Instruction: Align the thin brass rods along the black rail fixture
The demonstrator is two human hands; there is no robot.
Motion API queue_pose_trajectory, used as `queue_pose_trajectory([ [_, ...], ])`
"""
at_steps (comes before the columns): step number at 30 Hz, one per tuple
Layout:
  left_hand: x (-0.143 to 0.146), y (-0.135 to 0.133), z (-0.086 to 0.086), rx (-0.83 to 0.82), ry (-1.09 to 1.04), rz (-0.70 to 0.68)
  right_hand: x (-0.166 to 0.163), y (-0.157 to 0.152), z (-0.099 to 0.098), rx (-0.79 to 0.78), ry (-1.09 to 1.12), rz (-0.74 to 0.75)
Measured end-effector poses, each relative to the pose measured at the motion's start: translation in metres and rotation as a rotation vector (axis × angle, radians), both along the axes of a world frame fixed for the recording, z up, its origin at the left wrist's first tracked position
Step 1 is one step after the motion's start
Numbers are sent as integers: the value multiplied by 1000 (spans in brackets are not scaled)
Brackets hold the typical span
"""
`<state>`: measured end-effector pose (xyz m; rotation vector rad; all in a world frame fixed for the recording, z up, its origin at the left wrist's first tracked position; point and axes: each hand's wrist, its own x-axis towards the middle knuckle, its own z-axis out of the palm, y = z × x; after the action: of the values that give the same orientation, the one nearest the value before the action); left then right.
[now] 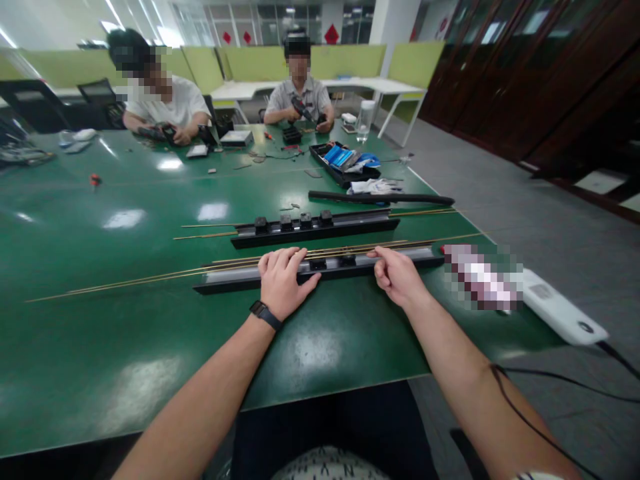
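Observation:
A long black channel [235,277] with a pale inner face lies near me on the green table, and several thin gold-coloured rods [150,277] run along it, past its left end. My left hand [284,283] rests across the channel and rods, fingers laid out over them and thumb apart at the near wall. At the rods farther right is my right hand [397,275], its index finger forward and the others curled; what it pinches, if anything, is hidden. Small black blocks [347,259] sit inside the channel between my hands.
Behind lies a second black channel [320,231] with several black blocks and rods. Farther back are a black tube [380,197], white gloves [377,186] and a black tray [320,155]. A white device [563,307] with a cable is at right. Two people sit opposite, one holding a power drill [303,109].

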<state>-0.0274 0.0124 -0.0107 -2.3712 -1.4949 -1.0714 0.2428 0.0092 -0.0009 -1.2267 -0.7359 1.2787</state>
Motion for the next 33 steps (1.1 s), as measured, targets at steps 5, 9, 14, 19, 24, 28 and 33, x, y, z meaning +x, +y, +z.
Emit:
queue_pose_trajectory([
  [5, 0, 0, 0, -4, -9, 0, -2, -2, 5, -13, -3, -11],
  [9, 0, 0, -1, -6, -6, 5, -3, -3, 6, -17, -4, -13],
  [14, 1, -1, 0, -18, -10, 2, -3, -1, 5, -14, 3, -8],
  [19, 1, 0, 0, -8, -15, -1, -2, -1, 5, -17, 2, -2],
  [24, 1, 1, -2, -11, -13, 7, -1, -1, 4, -14, -5, 3],
  [28, 1, 1, -2, -19, -5, 13, 0, 0, 2, -4, -7, 11],
  [33, 1, 1, -1, -2, 2, 10, 1, 1, 1, -1, -11, 9],
])
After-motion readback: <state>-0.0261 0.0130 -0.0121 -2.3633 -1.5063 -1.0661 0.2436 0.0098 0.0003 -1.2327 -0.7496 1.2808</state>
